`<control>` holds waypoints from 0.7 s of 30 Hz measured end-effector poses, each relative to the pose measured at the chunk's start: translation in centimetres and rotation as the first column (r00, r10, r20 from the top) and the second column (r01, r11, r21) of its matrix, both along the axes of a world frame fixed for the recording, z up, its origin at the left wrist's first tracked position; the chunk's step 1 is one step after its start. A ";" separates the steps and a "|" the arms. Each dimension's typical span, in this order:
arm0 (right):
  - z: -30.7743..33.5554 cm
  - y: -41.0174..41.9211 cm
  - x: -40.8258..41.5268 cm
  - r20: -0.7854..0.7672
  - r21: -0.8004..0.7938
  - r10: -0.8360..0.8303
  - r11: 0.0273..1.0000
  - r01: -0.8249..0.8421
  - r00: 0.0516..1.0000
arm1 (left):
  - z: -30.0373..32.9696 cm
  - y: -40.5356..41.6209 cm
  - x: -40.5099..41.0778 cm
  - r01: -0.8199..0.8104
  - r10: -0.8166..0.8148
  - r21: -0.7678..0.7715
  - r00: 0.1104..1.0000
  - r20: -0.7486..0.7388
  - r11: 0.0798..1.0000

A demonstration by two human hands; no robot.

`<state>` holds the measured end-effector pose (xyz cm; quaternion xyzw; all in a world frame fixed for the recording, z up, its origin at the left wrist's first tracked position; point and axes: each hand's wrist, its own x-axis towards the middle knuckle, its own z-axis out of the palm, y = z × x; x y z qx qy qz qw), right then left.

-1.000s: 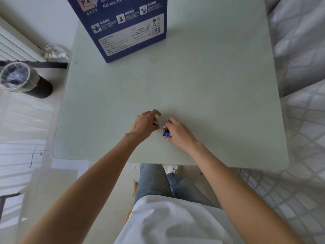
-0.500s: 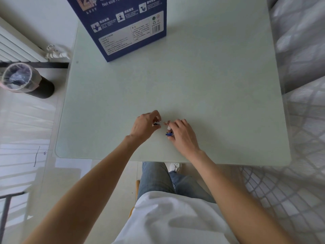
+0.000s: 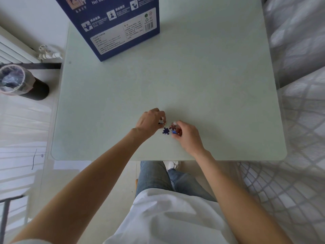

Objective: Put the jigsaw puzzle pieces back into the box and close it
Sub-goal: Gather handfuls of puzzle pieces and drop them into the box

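The dark blue puzzle box [image 3: 114, 25] stands at the far left of the pale green table [image 3: 202, 85]. Near the front edge, my left hand [image 3: 150, 120] pinches a small pale puzzle piece [image 3: 161, 122] between curled fingers. My right hand [image 3: 186, 134] has its fingers curled round a reddish piece [image 3: 172, 127] and a bright blue piece [image 3: 174, 132]. A dark blue piece [image 3: 165, 131] lies loose on the table between the two hands.
A black waste bin [image 3: 19, 81] with a plastic liner stands on the floor to the left, next to a white radiator [image 3: 15, 50]. A quilted grey bed cover [image 3: 299, 103] runs along the table's right side. My knees are under the front edge.
My hands have drawn slightly apart, which uncovers the dark blue piece lying on the table between them. The right hand's fingers now hold the reddish and blue pieces in plain sight.
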<state>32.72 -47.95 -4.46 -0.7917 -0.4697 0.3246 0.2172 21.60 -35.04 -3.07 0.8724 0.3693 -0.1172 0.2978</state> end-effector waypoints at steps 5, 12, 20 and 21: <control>0.2 0.9 0.1 0.117 -0.045 0.107 0.994 -0.102 0.987 | 0.0 0.0 0.5 0.003 -0.003 0.000 0.999 -0.054 1.000; 0.6 1.5 -0.4 0.215 -0.116 0.166 0.983 -0.143 0.962 | 0.0 0.4 0.2 0.016 -0.018 -0.056 0.999 -0.043 0.998; 0.6 1.3 0.7 0.125 -0.093 0.061 0.994 -0.049 0.990 | 0.5 -2.0 -1.3 0.027 -0.019 -0.123 0.997 0.068 0.992; 0.6 1.3 1.3 0.117 -0.100 0.049 0.994 -0.037 0.992 | 0.4 -2.5 -1.2 0.041 -0.034 -0.104 0.997 0.062 0.994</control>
